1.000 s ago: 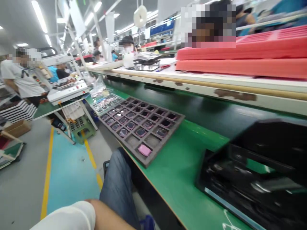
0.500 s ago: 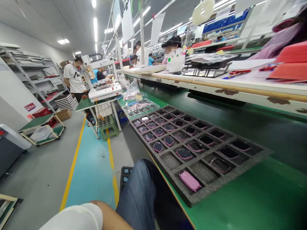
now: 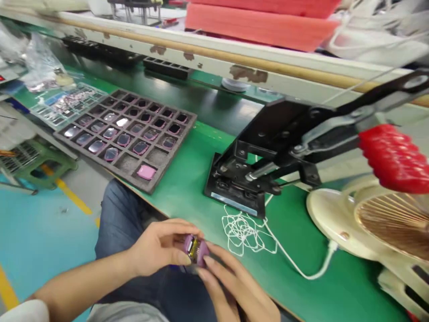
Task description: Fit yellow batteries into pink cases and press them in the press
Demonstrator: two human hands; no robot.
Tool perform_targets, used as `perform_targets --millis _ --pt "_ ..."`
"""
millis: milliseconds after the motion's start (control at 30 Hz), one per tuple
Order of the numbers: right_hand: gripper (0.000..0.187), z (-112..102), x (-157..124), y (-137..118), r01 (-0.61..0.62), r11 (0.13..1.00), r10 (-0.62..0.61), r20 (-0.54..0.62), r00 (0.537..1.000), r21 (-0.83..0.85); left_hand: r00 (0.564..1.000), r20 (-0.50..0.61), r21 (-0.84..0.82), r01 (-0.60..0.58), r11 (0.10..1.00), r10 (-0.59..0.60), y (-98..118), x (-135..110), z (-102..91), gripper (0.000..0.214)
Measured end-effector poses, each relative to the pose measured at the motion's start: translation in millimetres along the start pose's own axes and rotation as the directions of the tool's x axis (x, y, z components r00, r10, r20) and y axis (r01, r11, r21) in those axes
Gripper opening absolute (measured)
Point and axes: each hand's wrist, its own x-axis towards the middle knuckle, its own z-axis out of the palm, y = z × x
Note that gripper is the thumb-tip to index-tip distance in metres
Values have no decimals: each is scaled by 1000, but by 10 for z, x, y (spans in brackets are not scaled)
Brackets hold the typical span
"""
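Note:
Above my lap, my left hand pinches a small purple watch case between thumb and fingers. The case stands parted, and a yellow strip and shiny parts show inside. My right hand has its fingers on the purple cover piece at the right side of the case. Whether the two pieces are joined I cannot tell. Up and to the left of my hands lies a dark foam tray with watch parts in its pockets. One pink watch case sits in the near corner pocket.
A black lever press with a red grip stands right of the tray. Tangled white cord lies before it, near a cream fan. A clear tray with small parts lies at far left. Red foam blocks sit on the shelf.
The view has swung right and down from the aisle to the bench. Both hands are now in sight on the purple watch case; earlier only part of an arm showed.

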Motion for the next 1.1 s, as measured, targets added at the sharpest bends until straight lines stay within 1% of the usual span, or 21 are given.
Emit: perform_targets --millis 33,67,233,367,433,533,600,700,767,833,900,967,1000,1033,1100 --pt "40 16 13 16 41 999 -40 11 999 -14 1000 10 16 -4 1000 4 4 -5 2 46" --pt "42 35 33 33 56 998 -56 14 998 -5 1000 18 33 -7 999 7 5 -13 10 47" --pt "45 69 77 88 75 997 -76 6 997 23 999 47 90 -5 996 0 17 -24 60 48" --pt "43 39 56 106 102 995 -101 38 994 -16 998 58 97 -8 995 2 19 -2 65 48" --pt "40 36 71 102 130 991 -129 28 991 -36 998 67 99 -5 995 -2 4 6 58 49" --pt "31 51 118 89 201 976 -201 -1 979 -81 997 80 102 -23 995 15 -25 16 40 51" --pt "28 76 141 93 260 958 -261 8 965 -123 997 68 120 -34 992 26 -36 19 34 51" --pt "28 149 134 132 327 922 -331 21 944 -208 999 29 146 -40 988 36 -37 12 64 48" --pt "31 215 108 167 332 905 -340 20 940 -266 1000 14 134 -23 991 22 -43 -3 114 46" --pt "34 272 86 188 324 897 -336 12 942 -302 1000 -14 109 4 994 -2 -68 -19 174 47" --pt "34 301 84 184 300 902 -320 -14 947 -312 993 -118 104 10 995 2 -108 -23 225 42" --pt "31 293 110 156 216 934 -248 -82 965 -283 972 -234 61 9 998 5 -146 -9 251 31" --pt "28 278 131 136 160 954 -193 -111 975 -254 963 -270 25 9 1000 -2 -157 2 253 26" --pt "26 259 156 116 108 971 -134 -113 985 -214 959 -284 -17 13 1000 -18 -162 16 252 23" --pt "21 221 209 84 53 990 -58 -37 998 -130 961 -275 -76 23 997 -44 -155 41 244 23"
